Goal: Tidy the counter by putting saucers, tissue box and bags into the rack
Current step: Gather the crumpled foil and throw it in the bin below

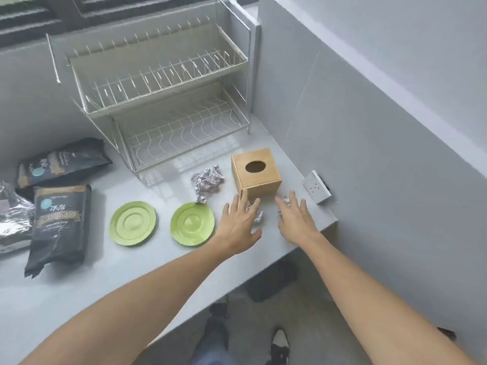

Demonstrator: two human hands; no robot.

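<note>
A wooden tissue box (pixel 256 173) with a round top hole stands near the counter's right end. My left hand (pixel 238 225) and my right hand (pixel 297 219) lie just in front of it, fingers spread, holding nothing. Two green saucers (pixel 132 223) (pixel 192 223) rest flat to the left of my hands. Two black bags (pixel 61 227) (pixel 62 162) lie further left. The two-tier wire rack (pixel 160 101) stands at the back with both shelves bare.
Crumpled foil scraps (pixel 208 180) lie between the rack and the saucers, and smaller bits (pixel 258 216) sit by my fingers. A silvery bag (pixel 13 222) is at the far left edge. A white wall socket (pixel 316 187) is on the right wall. The counter edge (pixel 311 241) drops off near my right wrist.
</note>
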